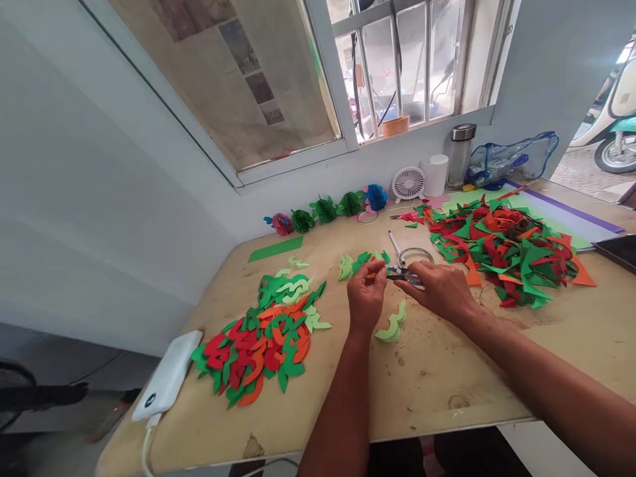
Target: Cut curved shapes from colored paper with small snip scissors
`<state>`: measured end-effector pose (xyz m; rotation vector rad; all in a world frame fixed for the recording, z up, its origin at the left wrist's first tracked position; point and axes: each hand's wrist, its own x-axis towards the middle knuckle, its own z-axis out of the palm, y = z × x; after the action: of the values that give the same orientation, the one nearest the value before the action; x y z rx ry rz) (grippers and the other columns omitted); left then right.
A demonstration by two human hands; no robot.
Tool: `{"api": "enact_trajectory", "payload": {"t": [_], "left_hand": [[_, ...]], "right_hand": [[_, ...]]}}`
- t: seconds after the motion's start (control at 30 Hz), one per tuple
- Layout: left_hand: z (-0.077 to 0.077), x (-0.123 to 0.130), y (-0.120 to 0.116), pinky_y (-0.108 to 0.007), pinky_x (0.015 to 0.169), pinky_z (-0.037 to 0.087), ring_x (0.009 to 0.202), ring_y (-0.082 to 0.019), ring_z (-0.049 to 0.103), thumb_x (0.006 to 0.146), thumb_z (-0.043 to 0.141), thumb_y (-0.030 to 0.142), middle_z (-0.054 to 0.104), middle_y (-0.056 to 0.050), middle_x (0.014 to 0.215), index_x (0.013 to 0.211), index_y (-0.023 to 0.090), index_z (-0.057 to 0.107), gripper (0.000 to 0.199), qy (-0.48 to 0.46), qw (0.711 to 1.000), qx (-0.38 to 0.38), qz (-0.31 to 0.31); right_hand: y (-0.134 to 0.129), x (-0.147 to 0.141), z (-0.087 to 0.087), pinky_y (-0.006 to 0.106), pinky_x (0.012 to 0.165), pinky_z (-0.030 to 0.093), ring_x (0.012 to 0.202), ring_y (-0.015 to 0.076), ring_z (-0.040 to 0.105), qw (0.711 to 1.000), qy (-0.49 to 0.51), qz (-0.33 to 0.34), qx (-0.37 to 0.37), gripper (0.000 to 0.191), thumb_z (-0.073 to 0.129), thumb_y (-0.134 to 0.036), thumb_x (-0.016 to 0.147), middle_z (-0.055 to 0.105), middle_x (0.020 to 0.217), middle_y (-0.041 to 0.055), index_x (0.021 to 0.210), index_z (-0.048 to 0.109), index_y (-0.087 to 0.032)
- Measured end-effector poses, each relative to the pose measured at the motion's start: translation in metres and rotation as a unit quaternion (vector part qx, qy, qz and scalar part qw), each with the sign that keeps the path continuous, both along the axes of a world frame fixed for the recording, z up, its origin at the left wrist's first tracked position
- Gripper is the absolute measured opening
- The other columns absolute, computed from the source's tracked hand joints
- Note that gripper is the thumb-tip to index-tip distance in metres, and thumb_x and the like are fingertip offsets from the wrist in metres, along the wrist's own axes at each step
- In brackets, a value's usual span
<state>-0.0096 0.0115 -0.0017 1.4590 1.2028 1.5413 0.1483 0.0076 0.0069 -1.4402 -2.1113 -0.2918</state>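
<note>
My right hand [442, 286] grips a pair of pliers [399, 272] by the handles, jaws pointing left. The fingertips of my left hand [366, 295] are pinched together at the jaws. What they hold is too small to make out. A light green wavy paper cutout [392, 324] lies on the table between my wrists. Just beyond my hands lie a ring of wire [416, 252], a white pen [395, 244] and a small group of green and orange paper cutouts [358, 263].
A heap of red, green and orange cutouts [263, 338] covers the table's left. Paper scraps [511, 248] pile up at right. Folded paper flowers [325, 209], a fan [408, 183] and a bottle [460, 156] line the wall. A white power bank [169, 374] lies at the left edge.
</note>
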Motion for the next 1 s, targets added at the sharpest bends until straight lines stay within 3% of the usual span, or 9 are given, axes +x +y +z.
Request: {"api": "enact_trajectory", "payload": {"t": [0.23, 0.6, 1.0], "left_hand": [[0.0010, 0.0000, -0.0012, -0.028, 0.077, 0.050, 0.081, -0.016, 0.064, 0.079, 0.061, 0.030, 0.068, -0.006, 0.086, 0.086, 0.018, 0.067, 0.016, 0.018, 1.000, 0.006, 0.015], [0.0038, 0.0015, -0.0038, -0.033, 0.088, 0.048, 0.104, -0.021, 0.061, 0.082, 0.058, 0.030, 0.067, -0.008, 0.094, 0.082, 0.019, 0.059, 0.012, -0.019, 1.000, 0.024, 0.004], [0.0041, 0.0027, -0.0049, -0.030, 0.083, 0.049, 0.089, -0.017, 0.066, 0.080, 0.059, 0.027, 0.068, -0.006, 0.091, 0.093, 0.018, 0.056, 0.016, -0.062, 0.998, 0.011, 0.011]], "right_hand": [[0.0000, -0.0001, -0.0001, 0.027, 0.052, 0.015, 0.055, 0.0141, 0.055, 1.000, -0.010, -0.002, -0.022, 0.046, 0.039, -0.059, 0.088, 0.066, 0.069, 0.0030, 0.079, 0.061, -0.019], [-0.0005, -0.0011, 0.0001, 0.028, 0.053, 0.016, 0.057, 0.0141, 0.056, 0.999, -0.010, -0.001, -0.053, 0.045, 0.040, -0.058, 0.088, 0.068, 0.076, 0.0045, 0.081, 0.062, -0.019], [-0.0013, -0.0017, 0.0007, 0.028, 0.053, 0.015, 0.059, 0.0149, 0.056, 0.998, -0.020, 0.003, -0.068, 0.040, 0.043, -0.055, 0.088, 0.068, 0.076, 0.0045, 0.084, 0.062, -0.020]]}}
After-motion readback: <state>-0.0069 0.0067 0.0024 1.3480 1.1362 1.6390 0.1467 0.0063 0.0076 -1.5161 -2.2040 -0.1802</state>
